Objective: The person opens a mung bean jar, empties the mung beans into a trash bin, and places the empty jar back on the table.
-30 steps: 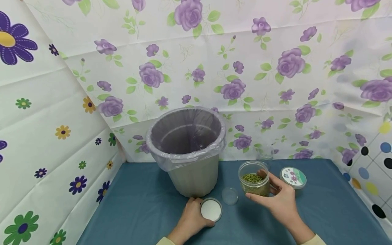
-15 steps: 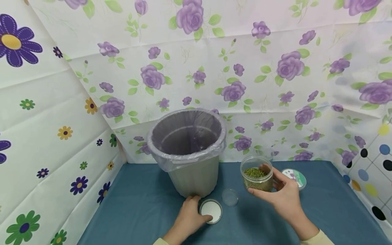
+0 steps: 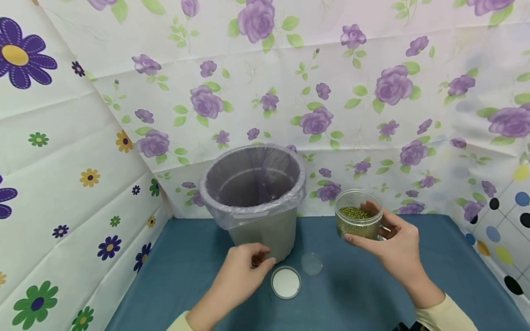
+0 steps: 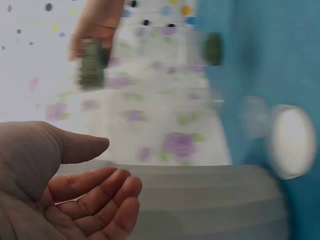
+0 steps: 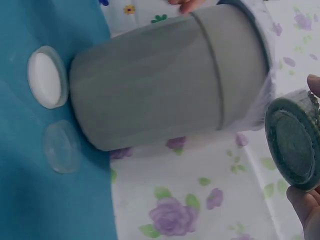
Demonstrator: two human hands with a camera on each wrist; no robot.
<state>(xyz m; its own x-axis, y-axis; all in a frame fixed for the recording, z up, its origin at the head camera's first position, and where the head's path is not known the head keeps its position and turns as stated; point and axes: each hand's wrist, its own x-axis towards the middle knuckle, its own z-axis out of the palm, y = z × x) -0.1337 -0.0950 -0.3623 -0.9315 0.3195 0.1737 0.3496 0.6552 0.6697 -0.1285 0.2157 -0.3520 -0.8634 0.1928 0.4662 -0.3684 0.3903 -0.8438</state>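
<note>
My right hand (image 3: pixel 399 243) grips a clear plastic jar (image 3: pixel 345 228) partly filled with green mung beans, holding it upright above the table. In the right wrist view the jar's round base (image 5: pixel 294 142) shows, with fingertips around its side. My left hand (image 3: pixel 236 271) holds nothing and hovers in front of the bin, its fingers loosely bent. The left wrist view shows that palm (image 4: pixel 30 165) bare. Close to this hand, a round lid with a white inside (image 3: pixel 286 282) lies on the table. Beside it is a smaller clear disc-shaped lid (image 3: pixel 312 264).
A grey bin (image 3: pixel 265 234) lined with a thin clear bag stands at the back, left of the jar. Another container with green contents (image 4: pixel 213 49) stands on the blue tablecloth (image 3: pixel 178 285). Flowered sheets (image 3: pixel 265 92) hang behind and at the sides.
My left hand has come off the white-faced lid and moved up and left. The right hand has lifted the jar of beans higher and slightly right.
</note>
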